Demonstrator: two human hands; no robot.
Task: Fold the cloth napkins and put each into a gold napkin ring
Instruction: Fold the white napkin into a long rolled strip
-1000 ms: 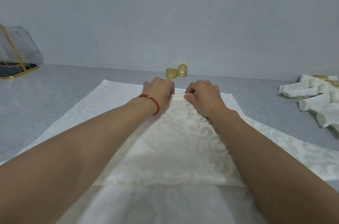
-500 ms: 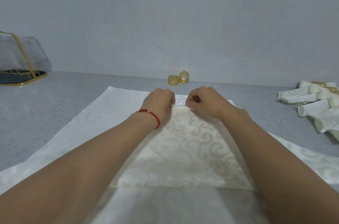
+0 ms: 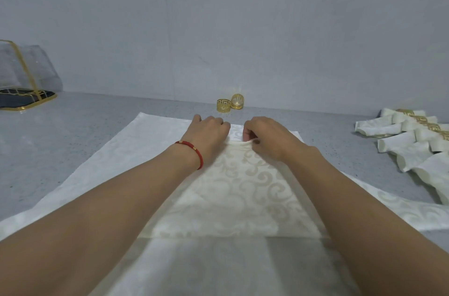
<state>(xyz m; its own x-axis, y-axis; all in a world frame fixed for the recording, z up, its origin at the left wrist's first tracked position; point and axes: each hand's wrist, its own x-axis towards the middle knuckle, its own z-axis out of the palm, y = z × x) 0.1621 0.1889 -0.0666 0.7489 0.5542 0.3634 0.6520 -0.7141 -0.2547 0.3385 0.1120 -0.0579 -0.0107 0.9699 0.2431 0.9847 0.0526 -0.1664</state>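
Napkin of cream scroll-patterned cloth lies spread flat on the grey table, a folded layer on top. At its far edge the right hand pinches the fold between thumb and fingers, while the left hand, fingers curled, grips the same edge just beside it. Two gold napkin rings stand beyond. Ringed rolled napkins lie far right.
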